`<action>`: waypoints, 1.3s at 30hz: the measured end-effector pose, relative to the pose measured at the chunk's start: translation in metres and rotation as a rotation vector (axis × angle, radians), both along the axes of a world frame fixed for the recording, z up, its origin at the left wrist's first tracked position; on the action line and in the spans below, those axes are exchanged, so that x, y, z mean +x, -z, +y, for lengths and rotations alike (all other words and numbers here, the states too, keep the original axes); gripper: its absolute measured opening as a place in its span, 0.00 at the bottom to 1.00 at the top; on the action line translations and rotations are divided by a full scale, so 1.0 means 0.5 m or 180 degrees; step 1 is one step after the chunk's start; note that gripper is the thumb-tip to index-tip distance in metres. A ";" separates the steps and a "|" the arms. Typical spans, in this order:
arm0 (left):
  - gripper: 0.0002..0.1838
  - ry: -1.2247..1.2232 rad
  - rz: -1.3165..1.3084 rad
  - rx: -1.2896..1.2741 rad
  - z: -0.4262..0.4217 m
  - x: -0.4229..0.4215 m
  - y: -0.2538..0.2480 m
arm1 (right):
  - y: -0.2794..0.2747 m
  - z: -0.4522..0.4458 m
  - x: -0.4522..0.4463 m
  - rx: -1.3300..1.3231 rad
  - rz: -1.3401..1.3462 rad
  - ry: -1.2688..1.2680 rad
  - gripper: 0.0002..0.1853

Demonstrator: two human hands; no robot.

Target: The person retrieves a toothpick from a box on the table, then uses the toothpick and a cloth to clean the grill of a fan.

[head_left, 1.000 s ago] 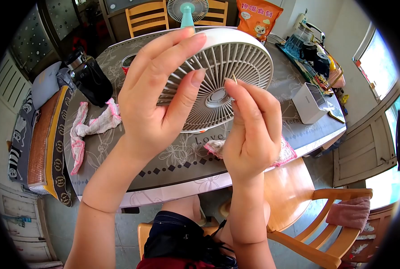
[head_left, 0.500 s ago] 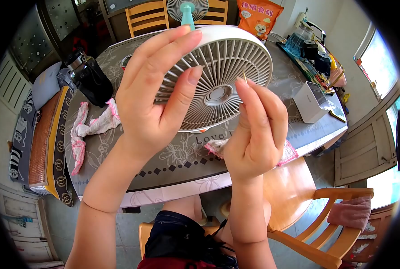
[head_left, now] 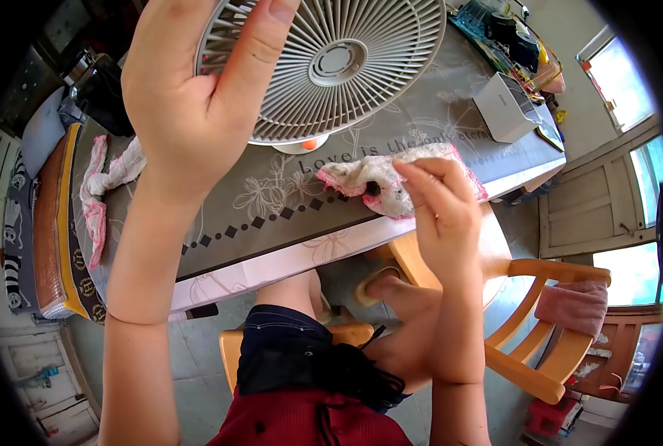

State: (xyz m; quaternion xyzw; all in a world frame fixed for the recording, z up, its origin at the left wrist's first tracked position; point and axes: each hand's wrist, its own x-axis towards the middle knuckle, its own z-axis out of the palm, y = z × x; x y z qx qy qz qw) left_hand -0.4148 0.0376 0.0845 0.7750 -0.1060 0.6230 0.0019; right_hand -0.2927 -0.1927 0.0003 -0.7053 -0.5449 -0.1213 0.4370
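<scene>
The round fan (head_left: 339, 63) with a grey slatted grille stands on the patterned table (head_left: 272, 215), partly cut off by the top edge. At its left side is my left hand (head_left: 197, 89), fingers spread and running out of view, thumb across the grille. My right hand (head_left: 446, 208) is over the table's front edge, below the fan, with thumb and fingertips pinched together. Whatever lies between those fingertips is too small to make out. Just behind them lies a crumpled white cloth with pink edging (head_left: 391, 178), with a dark spot on it.
Another pink-edged cloth (head_left: 97, 201) and a black jug (head_left: 101, 93) are at the left. A white box (head_left: 506, 108) and a tray with a glass pitcher (head_left: 480, 16) stand at the right. A wooden chair (head_left: 525, 372) holds a pink towel (head_left: 573, 306).
The view has tilted downward, so the fan sits higher in it. My right hand has moved away from the grille, down to the front cloth. My left hand stays beside the fan.
</scene>
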 end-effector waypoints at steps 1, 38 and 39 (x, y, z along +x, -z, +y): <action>0.19 0.0055 -0.0036 0.0037 0.003 0.001 0.001 | 0.015 -0.004 0.002 -0.0134 -0.0332 -0.0074 0.16; 0.20 0.0205 0.0254 -0.0842 -0.020 0.001 0.001 | -0.087 0.138 -0.053 0.2495 0.1405 -0.0580 0.08; 0.21 0.0243 0.0226 -0.0856 -0.020 0.002 0.003 | -0.088 0.138 -0.052 0.2290 0.1410 -0.0502 0.08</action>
